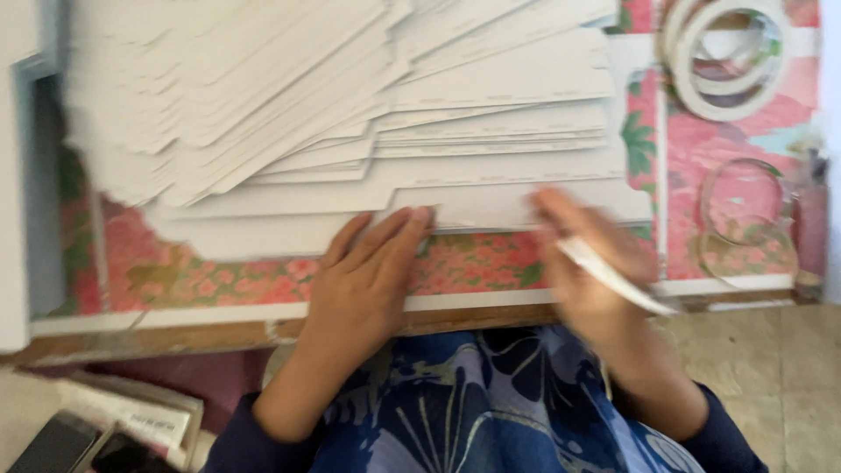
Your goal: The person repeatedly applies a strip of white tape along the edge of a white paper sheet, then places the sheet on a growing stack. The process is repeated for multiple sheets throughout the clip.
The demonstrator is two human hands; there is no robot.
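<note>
A big fanned pile of white cut card sheets covers most of a low table with a pink floral cloth. My left hand lies flat, fingers together, with its fingertips on the near edge of the lowest sheet. My right hand is blurred by motion just right of it, at the sheet's near edge. It grips a thin white strip that sticks out toward the lower right.
Rolls of white tape lie at the table's far right corner, and clear tape rolls sit below them. A white box edge runs along the left. Two phones and papers lie on the floor at lower left.
</note>
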